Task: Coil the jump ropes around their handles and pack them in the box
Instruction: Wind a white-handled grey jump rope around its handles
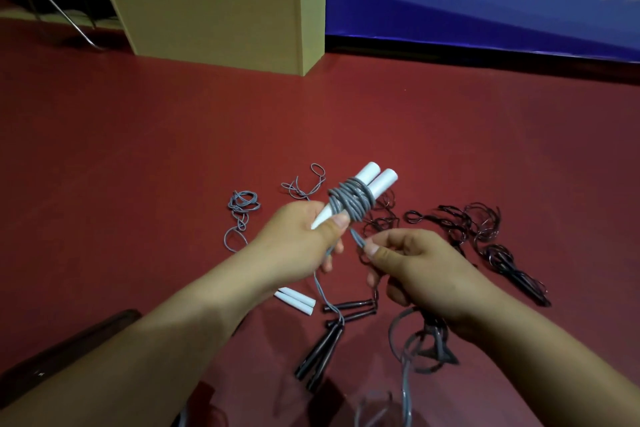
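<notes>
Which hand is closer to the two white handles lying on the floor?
Left. The left hand is directly above the white handles on the floor, its forearm passing just beside them. The right hand is off to their right, pinching the grey rope.
</notes>
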